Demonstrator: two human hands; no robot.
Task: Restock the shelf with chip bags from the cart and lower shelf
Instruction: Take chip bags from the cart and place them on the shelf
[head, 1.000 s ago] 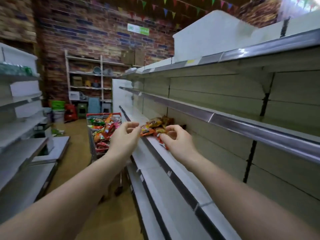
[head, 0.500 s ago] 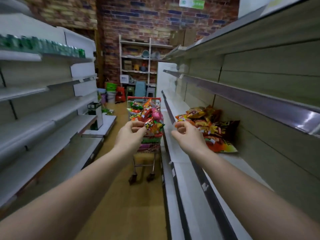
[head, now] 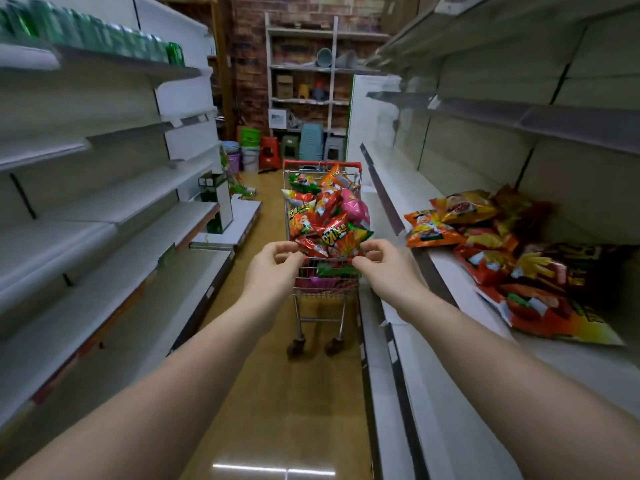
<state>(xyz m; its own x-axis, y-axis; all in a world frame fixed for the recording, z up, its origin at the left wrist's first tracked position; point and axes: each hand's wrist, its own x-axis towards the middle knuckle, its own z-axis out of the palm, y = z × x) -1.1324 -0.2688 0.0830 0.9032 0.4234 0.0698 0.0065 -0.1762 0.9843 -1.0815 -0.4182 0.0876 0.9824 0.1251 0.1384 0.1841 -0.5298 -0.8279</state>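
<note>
Bold yellow lettering is showing on the front of an orange-red chip bag (head: pixel 335 237) at the near end of the small wire shopping cart with red trim (head: pixel 323 289), but it is too blurred to read. The cart is standing in the aisle on the tan floor (head: pixel 277 393), piled above its rim with a heap of red, orange, green and pink snack bags (head: pixel 325 206).

The left hand (head: pixel 275 263) is reaching to the near left corner of the cart with its fingers curled; whether it is gripping the rim or a bag cannot be told. The right hand (head: pixel 379 263) is doing the same at the near right corner, fingers curled, its hold equally unclear.

On the right, a loose pile of orange, red and dark chip bags (head: pixel 502 251) is lying on the white metal middle shelf (head: pixel 571 368); printed cartoon figures and fries are showing, no legible words. On the left, a row of green cans (head: pixel 104 38) is lining the top white shelf (head: pixel 27 60). A far rack (head: pixel 332 64) is holding boxes and buckets, with plastic stools (head: pixel 304 143) below.
</note>
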